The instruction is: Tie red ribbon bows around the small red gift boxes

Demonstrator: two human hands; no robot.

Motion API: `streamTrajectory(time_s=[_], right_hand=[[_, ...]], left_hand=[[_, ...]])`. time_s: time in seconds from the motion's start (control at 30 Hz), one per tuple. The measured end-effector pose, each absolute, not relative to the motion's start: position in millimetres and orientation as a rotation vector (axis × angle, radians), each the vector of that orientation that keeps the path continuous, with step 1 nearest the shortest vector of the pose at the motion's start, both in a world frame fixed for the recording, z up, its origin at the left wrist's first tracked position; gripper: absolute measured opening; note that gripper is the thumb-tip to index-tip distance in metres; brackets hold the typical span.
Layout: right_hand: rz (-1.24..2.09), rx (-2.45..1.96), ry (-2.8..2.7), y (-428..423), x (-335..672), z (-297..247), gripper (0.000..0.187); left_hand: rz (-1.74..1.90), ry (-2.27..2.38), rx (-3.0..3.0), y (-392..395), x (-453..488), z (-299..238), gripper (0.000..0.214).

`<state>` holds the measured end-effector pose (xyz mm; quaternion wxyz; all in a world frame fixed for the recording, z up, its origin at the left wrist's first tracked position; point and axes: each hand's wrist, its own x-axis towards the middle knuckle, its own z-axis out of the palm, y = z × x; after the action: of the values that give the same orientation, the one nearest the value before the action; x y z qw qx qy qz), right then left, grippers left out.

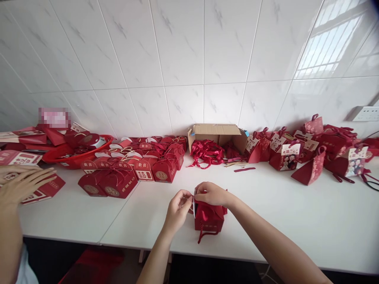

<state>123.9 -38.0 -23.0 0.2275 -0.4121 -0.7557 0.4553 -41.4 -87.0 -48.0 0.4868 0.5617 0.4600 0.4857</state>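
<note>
A small red gift box (209, 223) stands on the white table in front of me, with a dark red twisted cord hanging down its near side. Shiny red material, perhaps ribbon, shows at its top. My left hand (177, 210) is at the box's left side, thumb and fingers pinched at a pale edge there. From above, my right hand (211, 194) reaches over the box, its fingertips closed on the upper left edge close to my left fingers. The exact spot that the fingertips grip is partly hidden.
Finished-looking red boxes (118, 179) stand in rows at left. A cardboard box (217, 129) holds red ribbons (207, 153). Triangular red boxes (309, 167) stand at right. A red basket (77, 159) sits at far left, near another person's hands (23, 183) over a box.
</note>
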Motion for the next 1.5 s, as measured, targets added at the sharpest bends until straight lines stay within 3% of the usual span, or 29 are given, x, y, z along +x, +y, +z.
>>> streamTrajectory(time_s=[0.27,0.5,0.63,0.73,0.93,1.13,1.2,1.3,1.5], right_hand=[[1.113,-1.206,-2.01,-47,130,-13,0.018],[0.804,-1.243,-1.658,-81,185,-33,0.02],[0.963,-1.298,-1.553,-110,205,-61,0.028],[1.185,-1.321,-1.499,-126,200,-80,0.039],[1.415,-1.402,-1.442,-138,174,-105,0.064],[1.465,-1.407,-1.204,-133,163,-115,0.079],[1.366,-1.281,-0.999,-128,160,-115,0.076],[1.338,-0.999,-0.754,-121,154,-111,0.057],[1.429,-0.628,-0.412,-110,146,-100,0.046]], left_hand=[[1.123,1.189,1.363,-84,-43,-52,0.02],[1.136,1.661,1.476,-95,-99,-90,0.013],[0.906,2.16,1.642,-103,-138,-109,0.01],[0.994,2.303,1.626,-112,-138,-112,0.018],[0.984,1.561,1.713,-137,-75,-91,0.038],[0.969,1.445,1.473,-134,-44,-86,0.035],[1.156,1.388,1.256,-122,-47,-85,0.031],[1.462,1.262,0.919,-94,-74,-59,0.025],[1.466,1.231,0.769,-41,-161,30,0.022]])
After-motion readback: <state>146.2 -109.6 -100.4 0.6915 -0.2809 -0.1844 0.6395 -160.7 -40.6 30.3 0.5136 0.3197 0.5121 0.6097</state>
